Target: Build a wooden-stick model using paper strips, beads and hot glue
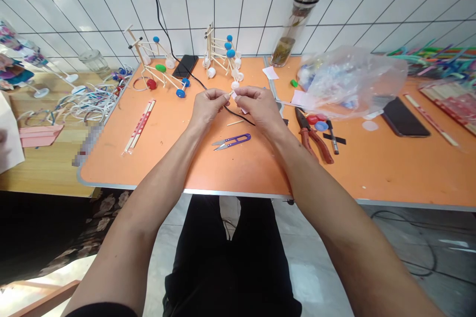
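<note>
Head view, work in hand. Item: left hand (205, 109), thumb and forefinger pinched together at a narrow pale piece (230, 92), its exact form too small to tell. Item: right hand (262, 109), fingertips closed on a pale pink slip (234, 95). The two hands nearly met above the orange table (167, 168), both pieces between them.

Assembled: two stick frames. The left frame (167, 76) stood near the wall, its thin sticks joined with blue, green, red and pale balls. The right frame (219, 57), of similar make with blue and white balls, stood just behind the hands. Both appeared largely built and held themselves up; whether either was complete could not be told.

Unfinished, by judgement: the small work at the fingertips, which was not seen attached to either frame. Unused pieces: one loose stick (235, 122), lying between the hands and the purple snips (232, 142); a green lump (293, 83); red lumps (316, 119) and a blue lump (321, 126) beside the pliers (314, 138); a pink paper piece (270, 73) behind the right hand. Wrapped sticks (139, 128) lay at the left, seemingly unopened.

Surroundings: a black marker (332, 137) right of the pliers; a clear plastic bag (357, 79) farther back; a dark phone (405, 118) at the right; a glass flask (290, 34) upright by the wall.
</note>
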